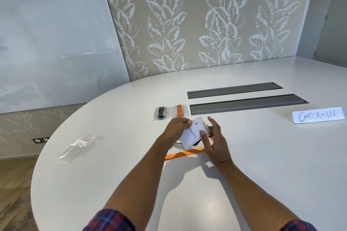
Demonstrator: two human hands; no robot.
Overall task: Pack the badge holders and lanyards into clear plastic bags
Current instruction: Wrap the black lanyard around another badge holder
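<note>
Setting: white, smooth, round-edged table [244, 184] set against leaf-patterned wallpaper, with two grey recessed cable trays [244, 104] beyond your hands.
Left fingers: your left hand [176, 129] is curled, its fingertips pinching the upper left corner of the badge holder [193, 134].
Right fingers: your right hand [216, 140] is loosely spread; the thumb presses the holder's right face, the other fingers sit behind its clip end, and the index finger stands free.
Badge holder: flat, rigid, translucent rectangle over a white printed card, held just above the table and tilted, its long axis running from near left to far right.
Orange lanyard [185, 153]: flat woven strap lying on the table directly beneath your hands, touching the surface. A dark cord shows under the holder; what it joins to cannot be told.
Key relation: the empty clear bags [78, 146], thin and crinkled, lie well apart to your left, so your left hand is nearer.
Packed bags: black set [161, 113] and orange set [179, 110] lie side by side just beyond your fingers.
Sign: folded CHECK-IN card [318, 116] at far right.
</note>
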